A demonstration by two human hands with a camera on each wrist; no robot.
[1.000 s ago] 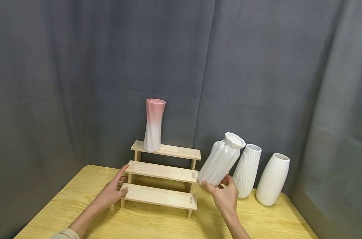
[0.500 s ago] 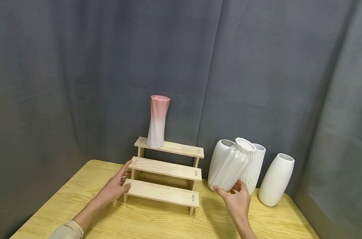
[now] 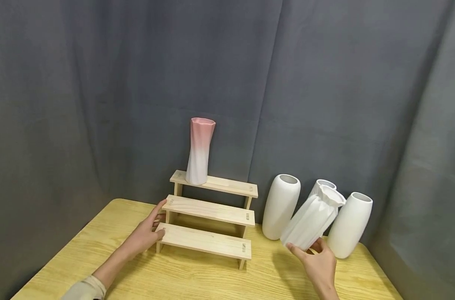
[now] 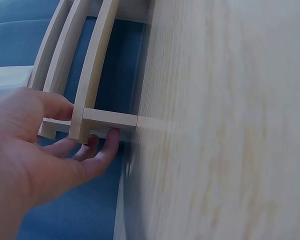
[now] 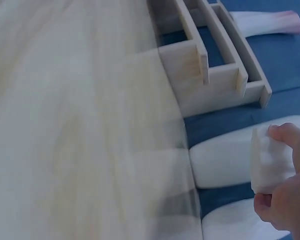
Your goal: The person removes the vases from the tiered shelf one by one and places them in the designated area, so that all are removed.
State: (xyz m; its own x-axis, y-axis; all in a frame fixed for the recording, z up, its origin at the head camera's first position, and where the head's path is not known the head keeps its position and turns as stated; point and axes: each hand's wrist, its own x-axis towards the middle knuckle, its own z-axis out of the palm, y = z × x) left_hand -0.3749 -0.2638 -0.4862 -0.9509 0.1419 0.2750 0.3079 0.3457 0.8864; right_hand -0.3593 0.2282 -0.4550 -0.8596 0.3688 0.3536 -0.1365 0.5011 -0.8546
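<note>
My right hand (image 3: pixel 320 263) grips the lower part of a white pleated vase (image 3: pixel 311 221) with a ruffled neck. The vase is tilted to the right, above the table. My left hand (image 3: pixel 142 238) holds the left end of a three-step wooden display stand (image 3: pixel 205 241). In the left wrist view, the thumb and fingers of the left hand (image 4: pixel 45 150) are bent about the end of a step. A pink-to-white twisted vase (image 3: pixel 199 156) stands upright on the top step, left of its middle.
Behind the held vase is a mostly hidden white vase (image 3: pixel 323 183). Smooth white vases stand either side of it, one on the left (image 3: pixel 280 210) and one on the right (image 3: pixel 349 228). The wooden table (image 3: pixel 190 279) meets a grey curtain (image 3: pixel 156 75) at the back.
My right hand has carried the pleated vase to the right, away from the stand, uncovering the left smooth vase. My left hand keeps its place on the stand. The head view has shifted slightly.
</note>
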